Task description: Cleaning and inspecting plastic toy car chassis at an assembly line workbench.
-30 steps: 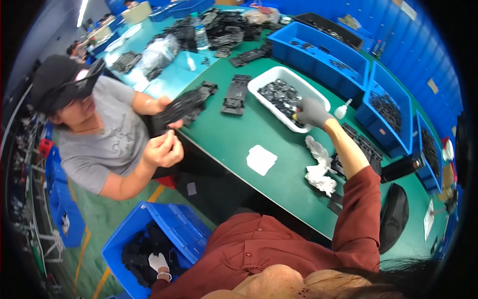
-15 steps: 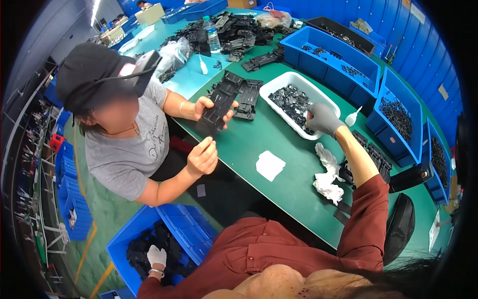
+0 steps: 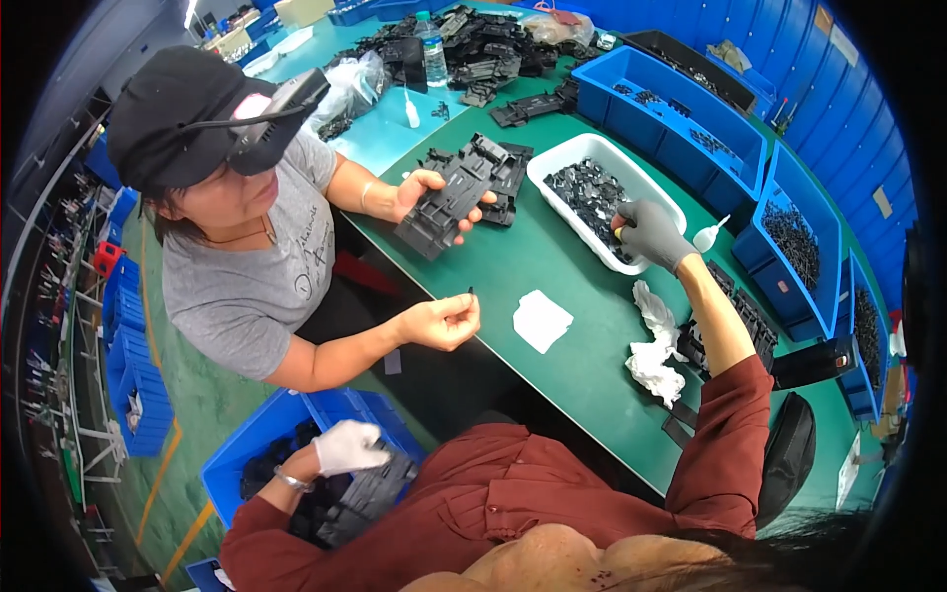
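My left hand (image 3: 347, 449), in a white glove, grips a black moulded plastic part (image 3: 370, 498) by its upper edge. That part hangs over the blue bin (image 3: 219, 485) at my left side, where more dark parts lie. At the table, my right hand (image 3: 655, 237) wears a grey glove and is inside the right end of a white tub (image 3: 552, 150). Its fingers are bent together over small black pieces (image 3: 587, 193); a bit of yellow shows at the fingertips. Whatever they may pinch is hidden.
On my left a co-worker (image 3: 247, 237) holds a similar black part (image 3: 449, 202) and a tiny dark piece. A white sheet (image 3: 542, 321), crumpled tissue (image 3: 654, 370) and a squeeze bottle (image 3: 706, 237) lie on the green table. Blue bins (image 3: 671, 123) line its far side.
My left hand has risen out of the blue bin with a black plastic part. My right hand stays in the tub. The co-worker's lower hand has moved right, toward the table edge.
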Available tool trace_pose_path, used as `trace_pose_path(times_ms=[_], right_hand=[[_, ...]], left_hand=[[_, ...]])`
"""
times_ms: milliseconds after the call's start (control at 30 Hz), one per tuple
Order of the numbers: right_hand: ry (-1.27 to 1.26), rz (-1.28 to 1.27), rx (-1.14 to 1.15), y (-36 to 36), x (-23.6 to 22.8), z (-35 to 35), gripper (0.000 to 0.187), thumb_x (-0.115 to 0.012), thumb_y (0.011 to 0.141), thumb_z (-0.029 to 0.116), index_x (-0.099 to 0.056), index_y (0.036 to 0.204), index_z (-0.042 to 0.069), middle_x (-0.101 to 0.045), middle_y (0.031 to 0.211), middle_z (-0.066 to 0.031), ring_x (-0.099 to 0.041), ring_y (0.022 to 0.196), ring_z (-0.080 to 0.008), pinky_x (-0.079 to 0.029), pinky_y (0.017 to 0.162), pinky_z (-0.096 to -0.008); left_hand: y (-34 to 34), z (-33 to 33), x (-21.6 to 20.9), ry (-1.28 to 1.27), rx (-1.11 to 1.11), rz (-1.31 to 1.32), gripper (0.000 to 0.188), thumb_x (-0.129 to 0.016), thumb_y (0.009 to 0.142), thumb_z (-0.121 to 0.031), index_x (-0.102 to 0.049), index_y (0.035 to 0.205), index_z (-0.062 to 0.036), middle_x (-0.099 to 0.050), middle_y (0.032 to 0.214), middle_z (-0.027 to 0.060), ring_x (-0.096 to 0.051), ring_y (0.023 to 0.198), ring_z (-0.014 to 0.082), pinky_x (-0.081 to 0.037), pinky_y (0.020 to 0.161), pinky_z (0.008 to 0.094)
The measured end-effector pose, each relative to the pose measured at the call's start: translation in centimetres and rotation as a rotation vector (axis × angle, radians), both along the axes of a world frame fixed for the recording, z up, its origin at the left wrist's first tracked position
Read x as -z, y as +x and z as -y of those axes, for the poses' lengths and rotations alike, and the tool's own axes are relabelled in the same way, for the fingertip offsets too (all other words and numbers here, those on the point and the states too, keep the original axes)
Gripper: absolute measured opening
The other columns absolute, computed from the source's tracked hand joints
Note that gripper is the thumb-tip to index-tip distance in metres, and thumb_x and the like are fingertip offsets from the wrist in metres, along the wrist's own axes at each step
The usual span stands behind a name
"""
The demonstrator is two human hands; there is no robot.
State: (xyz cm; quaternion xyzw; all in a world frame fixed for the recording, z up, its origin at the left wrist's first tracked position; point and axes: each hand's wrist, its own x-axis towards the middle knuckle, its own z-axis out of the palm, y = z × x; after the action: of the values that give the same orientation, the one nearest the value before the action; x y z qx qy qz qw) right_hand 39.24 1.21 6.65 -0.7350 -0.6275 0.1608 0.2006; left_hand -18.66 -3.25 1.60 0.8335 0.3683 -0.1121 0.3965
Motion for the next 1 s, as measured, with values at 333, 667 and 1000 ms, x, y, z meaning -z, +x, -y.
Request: trace_pose_path(times_ms=[333, 667, 1000], right_hand=[[0.043, -0.083, 0.052, -1.0, -0.7, 0.6, 0.018, -0.054, 0.079, 0.001, -0.066, 0.092, -0.001, -0.066, 0.073, -0.0157, -0.067, 0.065, -0.0226, -0.05, 0.063, -0.0356], [0.107, -0.093, 0.068, -1.2, -0.9, 1.0, 0.014, -0.059, 0.081, 0.002, -0.067, 0.092, 0.001, -0.065, 0.073, -0.0151, -0.064, 0.069, -0.0221, -0.049, 0.066, -0.0351], [0.203, -0.109, 0.077, -1.6, -0.8, 1.2, 0.015, -0.059, 0.082, 0.0, -0.069, 0.094, -0.001, -0.063, 0.087, -0.0074, -0.06, 0.077, -0.0145, -0.047, 0.07, -0.0284]], left_hand=[[6.8, -0.5, 4.7, -0.335, -0.471, 0.292, 0.025, -0.08, 0.078, -0.018, -0.063, 0.086, -0.0011, -0.061, 0.077, 0.0023, -0.055, 0.07, 0.0103, -0.047, 0.061, 0.0303], [6.8, 1.4, 8.6, -1.086, -0.601, 0.468, 0.044, -0.065, 0.093, -0.015, -0.059, 0.134, 0.0002, -0.066, 0.122, 0.0048, -0.062, 0.107, 0.0116, -0.047, 0.096, 0.0261], [6.9, 1.3, 8.9, -1.372, -0.773, 0.678, 0.044, -0.055, 0.094, -0.005, -0.051, 0.136, 0.0024, -0.06, 0.133, 0.0193, -0.062, 0.119, 0.0307, -0.051, 0.102, 0.0402]])
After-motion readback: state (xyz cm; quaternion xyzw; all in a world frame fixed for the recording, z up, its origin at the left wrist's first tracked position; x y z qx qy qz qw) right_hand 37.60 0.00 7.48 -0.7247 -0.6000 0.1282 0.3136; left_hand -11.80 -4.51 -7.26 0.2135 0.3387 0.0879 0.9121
